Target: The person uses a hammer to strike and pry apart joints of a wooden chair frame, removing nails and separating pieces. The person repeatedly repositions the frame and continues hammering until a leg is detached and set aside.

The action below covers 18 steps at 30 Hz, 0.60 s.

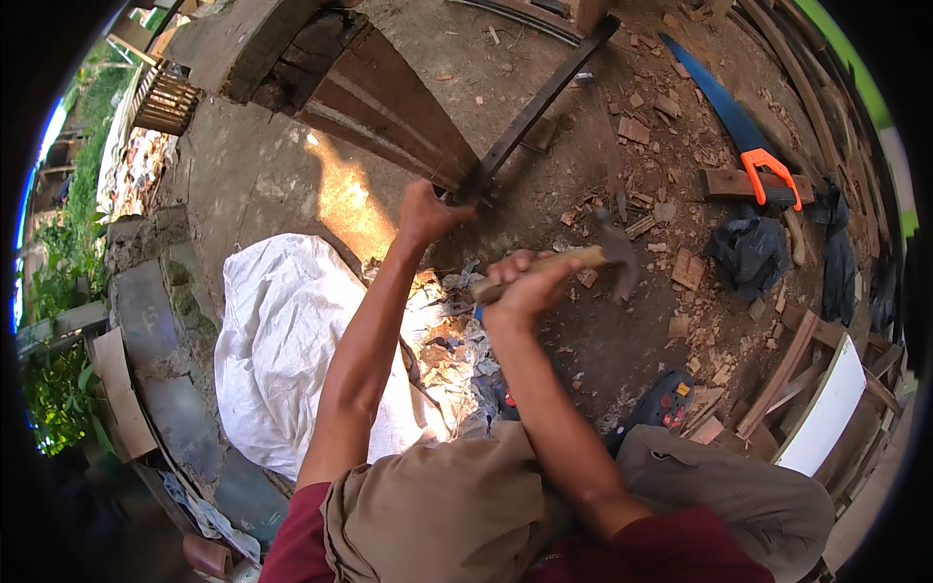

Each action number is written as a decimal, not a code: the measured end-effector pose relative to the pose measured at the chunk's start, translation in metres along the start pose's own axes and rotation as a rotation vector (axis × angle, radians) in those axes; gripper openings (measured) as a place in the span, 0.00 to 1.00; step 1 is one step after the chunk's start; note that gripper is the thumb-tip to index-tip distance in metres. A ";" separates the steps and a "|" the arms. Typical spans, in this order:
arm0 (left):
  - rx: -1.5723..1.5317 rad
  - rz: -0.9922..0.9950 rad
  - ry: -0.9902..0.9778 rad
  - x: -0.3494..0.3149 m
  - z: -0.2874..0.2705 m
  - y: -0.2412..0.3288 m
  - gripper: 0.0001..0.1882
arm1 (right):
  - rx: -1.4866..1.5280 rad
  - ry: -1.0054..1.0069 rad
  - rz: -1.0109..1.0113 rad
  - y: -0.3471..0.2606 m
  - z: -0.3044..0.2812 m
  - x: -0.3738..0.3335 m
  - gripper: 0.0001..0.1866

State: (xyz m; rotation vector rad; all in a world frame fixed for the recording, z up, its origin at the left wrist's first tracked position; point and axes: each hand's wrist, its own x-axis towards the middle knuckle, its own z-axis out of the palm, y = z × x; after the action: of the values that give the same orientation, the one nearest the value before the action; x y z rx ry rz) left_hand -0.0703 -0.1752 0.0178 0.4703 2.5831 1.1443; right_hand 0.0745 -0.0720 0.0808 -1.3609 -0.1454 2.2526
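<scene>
My left hand (432,212) is closed around the near end of a long dark bar (544,105), which slants away to the far right; I cannot tell whether it is wood or metal. Right beside that grip, the narrow end of a brown wooden piece (394,97) meets the bar. In my right hand (530,290) is a claw hammer (583,257), gripped by its wooden handle. The hammer's head is smeared by motion and points right, below and right of the bar's held end, apart from it.
An orange-handled saw (719,112) rests over a wood block (729,185) at right, near a black plastic bag (748,253). A white sack (287,340) lies left of my arm. Wood chips litter the ground. Planks and a white board (824,413) lean at lower right.
</scene>
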 end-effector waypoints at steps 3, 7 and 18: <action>-0.062 0.087 -0.024 0.002 -0.001 -0.014 0.25 | -0.255 -0.313 0.414 0.028 0.004 -0.026 0.24; -0.024 0.095 0.013 -0.004 -0.007 -0.020 0.25 | -0.027 -0.195 0.233 0.001 -0.005 -0.031 0.25; -0.096 0.138 0.049 -0.007 -0.006 -0.036 0.25 | -0.062 -0.126 0.285 0.008 -0.026 -0.015 0.27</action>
State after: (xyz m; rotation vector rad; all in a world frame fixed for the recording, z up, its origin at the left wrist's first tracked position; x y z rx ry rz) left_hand -0.0729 -0.2044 -0.0047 0.6133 2.5565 1.3345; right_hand 0.0998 -0.0900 0.0776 -1.3423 -0.0678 2.5923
